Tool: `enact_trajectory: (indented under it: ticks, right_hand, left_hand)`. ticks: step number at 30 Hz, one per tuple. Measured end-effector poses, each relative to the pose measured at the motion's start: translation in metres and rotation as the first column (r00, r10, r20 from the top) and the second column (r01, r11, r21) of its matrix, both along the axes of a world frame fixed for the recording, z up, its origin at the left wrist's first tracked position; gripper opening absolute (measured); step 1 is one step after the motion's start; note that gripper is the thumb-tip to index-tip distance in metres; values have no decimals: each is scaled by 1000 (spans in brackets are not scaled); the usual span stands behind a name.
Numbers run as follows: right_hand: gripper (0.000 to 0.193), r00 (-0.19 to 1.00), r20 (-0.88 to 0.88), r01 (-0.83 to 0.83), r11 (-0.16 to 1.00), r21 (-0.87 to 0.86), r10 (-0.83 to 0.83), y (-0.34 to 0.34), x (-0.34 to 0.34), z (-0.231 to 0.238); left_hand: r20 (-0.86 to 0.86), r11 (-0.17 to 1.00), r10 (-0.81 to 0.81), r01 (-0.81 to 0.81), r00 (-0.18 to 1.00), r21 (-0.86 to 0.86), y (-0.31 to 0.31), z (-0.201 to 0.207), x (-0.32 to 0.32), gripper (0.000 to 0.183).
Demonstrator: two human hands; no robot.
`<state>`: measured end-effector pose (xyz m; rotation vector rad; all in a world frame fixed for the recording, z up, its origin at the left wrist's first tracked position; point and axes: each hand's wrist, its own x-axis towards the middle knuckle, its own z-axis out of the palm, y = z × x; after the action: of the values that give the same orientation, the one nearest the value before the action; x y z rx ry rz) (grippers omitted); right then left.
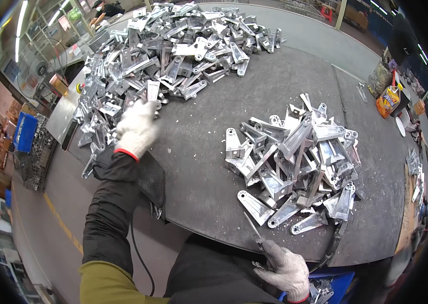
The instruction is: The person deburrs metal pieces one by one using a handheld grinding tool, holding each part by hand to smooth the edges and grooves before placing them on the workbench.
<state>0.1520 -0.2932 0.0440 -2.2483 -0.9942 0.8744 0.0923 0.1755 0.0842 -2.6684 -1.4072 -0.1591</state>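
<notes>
My left hand [138,126], in a white knit glove with a red cuff, is at the near edge of a large heap of silvery metal brackets [173,50]. Motion smears its fingers, so whether they grip anything is unclear. One bracket [152,91] stands up just beyond the fingertips. Low in the view, my gloved right hand [287,271] is closed around a slim, file-like metal tool [253,225], its tip pointing up and away. Past that tip lies a smaller pile of the same brackets [295,157], with a single bracket [255,206] at its near left edge.
The dark work table [193,167] has small metal chips on it. Black mesh fabric [151,177] hangs at its near left edge. Below my right hand is a blue bin [343,286] with brackets. An orange bag [389,100] stands far right. Another person [106,11] is at the back left.
</notes>
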Motion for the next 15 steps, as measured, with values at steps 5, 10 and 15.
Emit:
enact_trajectory:
  ticks: [5,10,15]
  right_hand:
    - [78,995,-88,-57,997,-58,52,4,11,6]
    - [75,991,-121,-58,997,-52,52,5,12,6]
    - [75,990,-121,-85,992,-92,73,6,14,10]
  left_hand:
    - [-179,979,194,-202,964,-30,65,-23,-29,42]
    - [26,992,124,-125,992,14,64,-22,-43,32]
    - [714,825,224,261,664,-501,25,-16,-61,32]
